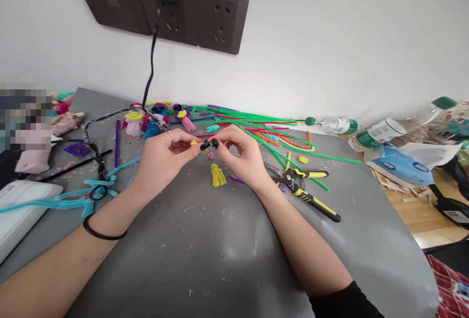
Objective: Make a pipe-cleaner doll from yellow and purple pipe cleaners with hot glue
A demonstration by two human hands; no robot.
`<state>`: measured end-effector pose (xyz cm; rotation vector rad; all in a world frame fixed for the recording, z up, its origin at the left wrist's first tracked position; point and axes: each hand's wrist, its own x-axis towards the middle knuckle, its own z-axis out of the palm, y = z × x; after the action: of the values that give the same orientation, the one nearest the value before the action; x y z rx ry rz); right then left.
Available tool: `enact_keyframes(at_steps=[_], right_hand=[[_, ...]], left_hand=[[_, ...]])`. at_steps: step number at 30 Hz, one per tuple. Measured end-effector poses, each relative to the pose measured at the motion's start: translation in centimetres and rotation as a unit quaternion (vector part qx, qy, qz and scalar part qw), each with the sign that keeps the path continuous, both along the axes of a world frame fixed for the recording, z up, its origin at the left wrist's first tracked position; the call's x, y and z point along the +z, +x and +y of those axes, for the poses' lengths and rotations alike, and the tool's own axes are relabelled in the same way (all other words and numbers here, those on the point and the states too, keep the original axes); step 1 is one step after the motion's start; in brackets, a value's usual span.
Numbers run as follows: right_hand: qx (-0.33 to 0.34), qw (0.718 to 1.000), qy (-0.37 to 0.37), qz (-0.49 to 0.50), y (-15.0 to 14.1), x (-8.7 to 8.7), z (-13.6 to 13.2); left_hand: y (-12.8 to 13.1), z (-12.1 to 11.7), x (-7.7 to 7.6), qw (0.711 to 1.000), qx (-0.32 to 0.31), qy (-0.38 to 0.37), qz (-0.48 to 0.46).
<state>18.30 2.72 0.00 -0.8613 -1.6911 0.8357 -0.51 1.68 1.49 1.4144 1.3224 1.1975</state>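
My left hand [164, 154] is closed in a pinch on a small piece of yellow pipe cleaner [195, 146], mostly covered by the fingers. Right beside it, the thumb and forefinger of my right hand [240, 154] press together, tips nearly touching the left ones. What those right fingers grip, if anything, is too small to make out. Just below both hands, a yellow bundle of folded pipe cleaner [218, 176] lies on the grey table [220, 240]. To the right of my right wrist rest wire strippers [302, 186] with black and yellow handles.
Green pipe cleaners [252, 116] and other colours spread along the wall. Small pipe-cleaner dolls [134, 123] sit at back left, near a black cable [152, 64]. Light-blue strands [66, 203] cross a white device [25, 215]. Bottles [381, 133] and a tissue pack [403, 164] are at right.
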Motion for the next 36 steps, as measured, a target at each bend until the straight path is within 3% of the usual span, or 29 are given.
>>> enact_keyframes(at_steps=[8, 18, 23, 30, 36], right_hand=[[0.019, 0.999, 0.02, -0.023, 0.2, 0.0, 0.0], [-0.003, 0.99, 0.102, -0.097, 0.5, -0.7, 0.4], [-0.042, 0.995, 0.066, -0.061, 0.6, -0.4, 0.4], [0.025, 0.998, 0.034, -0.053, 0.6, -0.2, 0.2], [0.034, 0.996, 0.037, -0.07, 0.6, -0.5, 0.3]], left_hand=[[-0.3, 0.1, -0.6, 0.998, 0.003, 0.051, 0.047], [-0.4, 0.2, -0.9, 0.989, -0.002, 0.093, 0.116], [-0.5, 0.3, -0.9, 0.99, -0.004, 0.084, 0.109], [-0.6, 0.4, -1.1, 0.991, 0.001, 0.084, 0.103], [-0.7, 0.4, -0.9, 0.986, -0.011, 0.106, 0.125]])
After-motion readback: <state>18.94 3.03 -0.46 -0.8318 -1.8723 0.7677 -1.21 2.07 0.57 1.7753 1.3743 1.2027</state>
